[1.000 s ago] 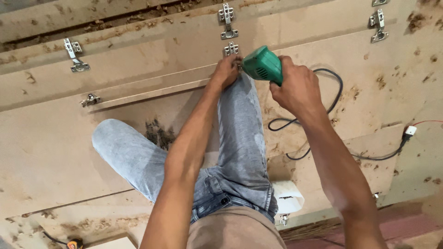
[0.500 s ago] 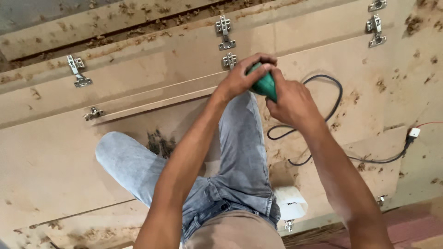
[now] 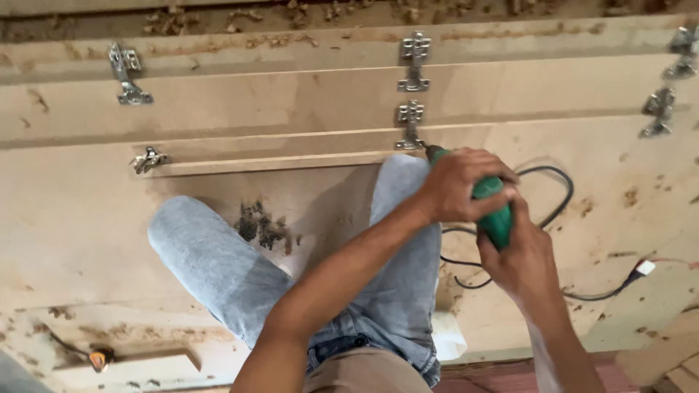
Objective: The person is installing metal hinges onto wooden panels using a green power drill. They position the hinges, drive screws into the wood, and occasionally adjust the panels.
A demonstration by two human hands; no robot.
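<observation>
Green power drill (image 3: 495, 211) is being held in both hands, nose pointing toward the lower of two metal hinges (image 3: 410, 125) in the middle of the board's far edge. Drill tip is sitting just beside that hinge; whether it touches cannot be told.

Left hand (image 3: 462, 185) is wrapping closed over the front of the drill body, fingers curled across the top. Right hand (image 3: 523, 258) is gripping the rear of the drill from below, closed around it.

Black cord (image 3: 546, 211) is looping on the board just right of the hands and trailing toward the right edge, ending near a small white plug (image 3: 644, 268).

Person is sitting on the big wooden board (image 3: 87, 240), legs in light blue jeans (image 3: 218, 269), right knee lying just below the hinge.

Second hinge (image 3: 415, 62) is sitting above the first on the next strip of wood. Another hinge (image 3: 127, 73) is lying near the far left corner, a smaller one (image 3: 148, 160) below it. More hinges (image 3: 673, 80) are showing at the far right edge.

Dark stain (image 3: 262, 227) is marking the board between the legs.
</observation>
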